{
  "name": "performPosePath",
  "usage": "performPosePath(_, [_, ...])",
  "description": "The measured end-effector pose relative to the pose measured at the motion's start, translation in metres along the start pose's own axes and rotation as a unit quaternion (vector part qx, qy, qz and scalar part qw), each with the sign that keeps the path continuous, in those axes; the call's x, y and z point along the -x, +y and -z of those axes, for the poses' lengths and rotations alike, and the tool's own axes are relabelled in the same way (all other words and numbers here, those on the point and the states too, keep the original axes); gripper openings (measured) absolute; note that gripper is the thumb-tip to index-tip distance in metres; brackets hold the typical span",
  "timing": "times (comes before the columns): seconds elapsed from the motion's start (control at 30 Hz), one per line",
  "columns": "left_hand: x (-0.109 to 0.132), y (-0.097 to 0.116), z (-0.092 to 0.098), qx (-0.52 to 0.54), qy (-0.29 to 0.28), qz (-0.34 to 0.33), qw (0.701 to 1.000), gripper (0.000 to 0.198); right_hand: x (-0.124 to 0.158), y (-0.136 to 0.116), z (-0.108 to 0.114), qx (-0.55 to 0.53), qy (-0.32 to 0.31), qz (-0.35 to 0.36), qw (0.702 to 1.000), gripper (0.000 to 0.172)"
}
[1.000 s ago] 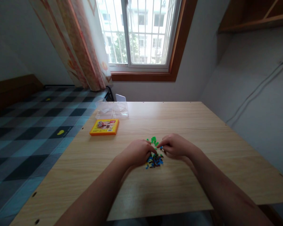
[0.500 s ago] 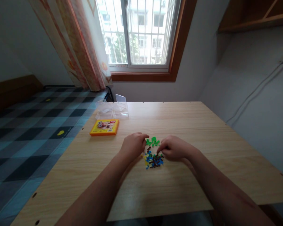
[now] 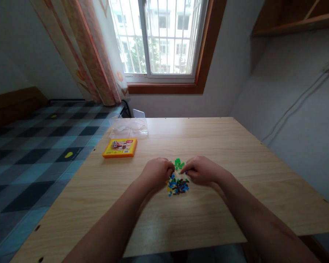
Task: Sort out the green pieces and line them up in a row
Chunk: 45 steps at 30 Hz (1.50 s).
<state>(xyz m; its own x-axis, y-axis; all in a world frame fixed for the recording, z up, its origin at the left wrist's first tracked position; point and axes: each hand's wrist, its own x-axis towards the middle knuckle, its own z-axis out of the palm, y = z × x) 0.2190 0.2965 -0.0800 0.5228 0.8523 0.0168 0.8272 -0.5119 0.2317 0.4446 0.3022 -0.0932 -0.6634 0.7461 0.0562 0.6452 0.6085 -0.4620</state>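
A mixed pile of small building bricks [image 3: 181,187], brown, blue, yellow and green, lies on the wooden table between my hands. Just beyond it is a smaller group of green bricks [image 3: 178,163]. My left hand [image 3: 159,171] is curled at the left of the two groups, its fingertips down by a dark brown brick that they partly hide. Opposite it, my right hand [image 3: 199,170] has curled fingers, with the index finger reaching down beside a tiny green piece. Whatever the fingers of either hand pinch is too small to make out.
A yellow-orange box [image 3: 120,148] with a printed lid lies at the left of the table [image 3: 208,219]. Behind it stands a clear plastic container [image 3: 128,128]. A bed with a checked cover [image 3: 44,146] adjoins the left edge. A window is ahead.
My left hand has moved slightly right and nearer, its index finger now bent down at the brown bricks. My right fingertip has moved from the mixed pile up toward the green group.
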Motion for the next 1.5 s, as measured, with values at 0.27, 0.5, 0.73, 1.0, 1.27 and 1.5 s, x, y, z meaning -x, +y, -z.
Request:
performPosePath(0.27, [0.000, -0.003, -0.003, 0.003, 0.003, 0.004, 1.000, 0.028, -0.002, 0.000, -0.004, 0.016, 0.000, -0.011, 1.000, 0.040])
performPosePath(0.5, [0.001, 0.001, 0.003, -0.002, -0.009, -0.003, 1.000, 0.027, 0.000, 0.002, 0.006, -0.011, -0.007, 0.002, 1.000, 0.036])
performPosePath(0.73, [0.002, 0.002, 0.003, 0.021, -0.005, -0.041, 0.999, 0.027, 0.003, 0.002, 0.013, -0.049, -0.063, 0.009, 0.997, 0.024])
performPosePath(1.0, [0.002, 0.003, 0.005, 0.010, -0.006, -0.033, 0.999, 0.027, 0.001, 0.001, 0.006, -0.001, -0.064, -0.016, 0.998, 0.014])
performPosePath(1.27, [0.002, 0.003, 0.007, 0.007, -0.009, -0.031, 0.999, 0.027, 0.001, -0.003, 0.006, -0.006, -0.063, -0.003, 0.998, 0.022])
performPosePath(1.5, [0.003, 0.001, 0.008, -0.003, 0.004, -0.025, 1.000, 0.025, -0.005, 0.002, -0.006, 0.014, 0.020, 0.008, 1.000, 0.019])
